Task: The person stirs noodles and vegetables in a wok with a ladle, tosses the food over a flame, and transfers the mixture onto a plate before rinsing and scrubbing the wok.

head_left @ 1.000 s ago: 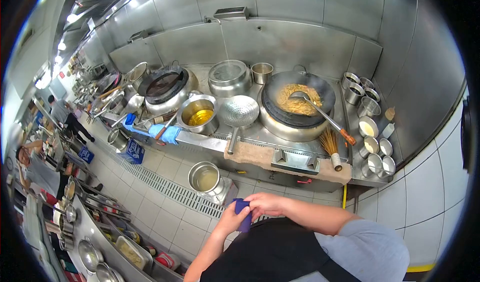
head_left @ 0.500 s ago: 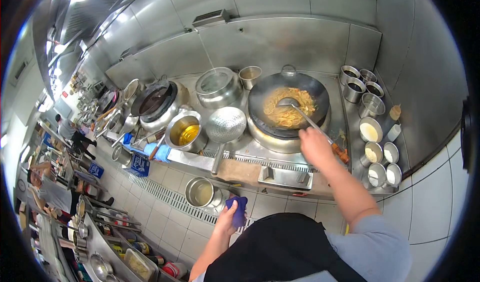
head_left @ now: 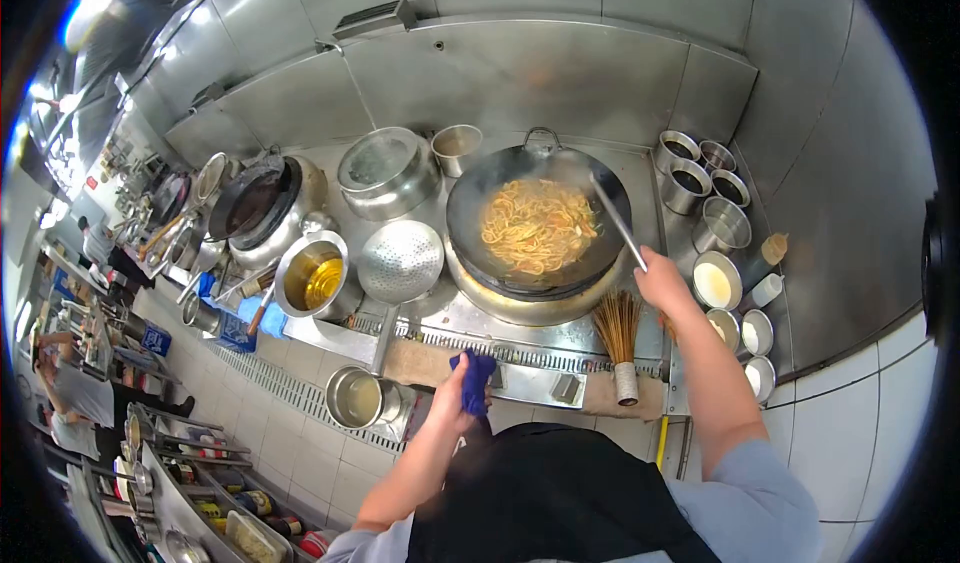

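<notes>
Noodles (head_left: 540, 226) lie in a large black wok (head_left: 470, 203) on the stove, with steam over them. My right hand (head_left: 662, 281) is closed around the handle of a ladle (head_left: 618, 218), whose far end is over the wok's right side; its bowl is hard to make out. In front of my body, my left hand (head_left: 455, 399) grips a purple cloth (head_left: 474, 381), away from the wok. A bamboo brush (head_left: 620, 343) lies on the stove edge, between the wok and my right forearm.
Left of the wok are a perforated strainer (head_left: 401, 262), a pot of oil (head_left: 316, 275) and a lidded pot (head_left: 385, 173). Seasoning containers (head_left: 718, 280) line the right side. A metal pot (head_left: 360, 397) stands low in front. People (head_left: 85, 388) are at the far left.
The ladle has lifted off the noodles toward the wok's right rim. The noodles are more spread out. The view has shifted, and the bamboo brush now shows fully.
</notes>
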Tool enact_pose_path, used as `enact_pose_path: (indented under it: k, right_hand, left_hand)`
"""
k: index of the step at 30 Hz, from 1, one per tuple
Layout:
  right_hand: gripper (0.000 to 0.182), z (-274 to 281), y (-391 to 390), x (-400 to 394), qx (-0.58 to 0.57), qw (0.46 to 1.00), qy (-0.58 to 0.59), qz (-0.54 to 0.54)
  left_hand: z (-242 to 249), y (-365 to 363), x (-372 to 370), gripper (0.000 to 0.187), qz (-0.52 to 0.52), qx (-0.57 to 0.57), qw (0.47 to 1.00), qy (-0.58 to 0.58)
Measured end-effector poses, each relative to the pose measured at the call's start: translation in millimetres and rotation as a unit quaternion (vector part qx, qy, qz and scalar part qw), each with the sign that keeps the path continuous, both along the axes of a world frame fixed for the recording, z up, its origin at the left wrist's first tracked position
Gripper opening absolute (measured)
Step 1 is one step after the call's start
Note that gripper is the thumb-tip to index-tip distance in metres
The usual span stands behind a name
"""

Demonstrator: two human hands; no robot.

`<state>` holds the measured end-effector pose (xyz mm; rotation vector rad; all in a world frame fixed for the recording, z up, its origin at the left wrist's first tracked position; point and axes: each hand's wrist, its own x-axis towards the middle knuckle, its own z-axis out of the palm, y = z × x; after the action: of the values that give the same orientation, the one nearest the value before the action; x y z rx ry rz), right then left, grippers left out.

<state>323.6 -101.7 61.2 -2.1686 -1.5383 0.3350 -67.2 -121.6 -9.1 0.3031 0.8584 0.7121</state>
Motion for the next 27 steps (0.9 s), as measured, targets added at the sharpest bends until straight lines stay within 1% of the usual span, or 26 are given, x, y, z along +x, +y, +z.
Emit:
enact_pose_path:
  k: [1,3,4,5,6,7,8,9,11,12,13,14,15,17,18,19,20,21,22,24,25,27]
  right_hand:
    - [0.041,-6,8,0,-0.006,1.0,-0.005,-0.003]
    - [0.031,-10,25,-12,0.01,0.997,0.002,-0.079]
    - [0.027,6,27,-33,-0.07,0.983,0.114,-0.124]
    - [0.024,9,27,-52,-0.098,0.974,0.15,-0.141]
    - [0.022,-5,27,-60,-0.103,0.98,0.126,-0.113]
    - [0.022,-47,28,-53,-0.084,0.988,0.105,-0.071]
    - [0.026,8,13,-81,-0.174,0.963,0.191,-0.076]
    - [0.026,22,5,-82,-0.177,0.963,0.185,-0.082]
    - [0.029,31,-12,-77,-0.159,0.981,0.114,-0.011]
    - [0.029,31,-15,-73,-0.164,0.98,0.109,-0.014]
    - [0.029,28,-18,-68,-0.095,0.992,0.07,-0.055]
    - [0.029,24,-20,-65,-0.024,0.995,0.031,-0.095]
    - [0.029,17,-20,-63,-0.028,0.994,0.029,-0.099]
    - [0.028,1,-15,-58,-0.02,0.986,-0.014,-0.164]
    - [0.027,-6,-14,-62,-0.071,0.985,0.001,-0.159]
    - [0.022,-33,-20,-63,-0.035,0.992,-0.034,-0.119]
    - [0.021,-15,-20,-83,-0.091,0.986,0.067,-0.122]
    - [0.02,7,-20,-103,-0.144,0.967,0.169,-0.123]
    - [0.02,14,-23,-103,-0.145,0.967,0.167,-0.124]
    - [0.019,23,-24,-96,-0.135,0.953,0.257,-0.082]
    - [0.019,23,-20,-88,-0.138,0.954,0.255,-0.079]
    - [0.019,16,-1,-62,-0.071,0.985,0.141,-0.072]
  left_hand:
    - [2,13,8,0.049,-0.022,0.002,1.0,-0.02]
    - [-13,46,26,0.049,-0.033,0.002,0.999,-0.034]
    - [-9,59,38,0.049,-0.026,0.002,0.999,-0.042]
    - [6,68,52,0.051,-0.02,0.023,1.0,0.001]
    - [10,80,60,0.052,-0.034,0.014,0.999,-0.025]
    - [13,90,66,0.054,-0.049,0.004,0.997,-0.051]
    - [18,97,70,0.054,-0.053,0.0,0.997,-0.058]
    - [24,103,73,0.054,-0.074,0.012,0.996,-0.055]
    - [25,112,78,0.055,-0.096,0.019,0.994,-0.059]
    - [23,114,79,0.055,-0.118,0.013,0.992,-0.043]
    - [21,116,80,0.054,-0.141,0.007,0.99,-0.025]
    - [22,117,81,0.05,-0.151,-0.006,0.988,-0.031]
    - [18,117,82,0.05,-0.155,-0.01,0.987,-0.034]
    - [9,120,88,0.045,-0.149,-0.007,0.988,-0.041]
    - [5,122,90,0.045,-0.151,-0.008,0.987,-0.046]
    - [3,124,92,0.042,-0.138,-0.016,0.989,-0.046]
    - [1,125,94,0.04,-0.124,-0.024,0.991,-0.044]
    - [-2,125,95,0.04,-0.125,-0.026,0.991,-0.046]
    - [-3,126,96,0.039,-0.122,-0.027,0.991,-0.056]
    - [-3,126,96,0.039,-0.117,-0.029,0.991,-0.065]
    - [2,124,95,0.039,-0.115,-0.037,0.99,-0.071]
    - [5,118,92,0.039,-0.106,-0.045,0.99,-0.075]
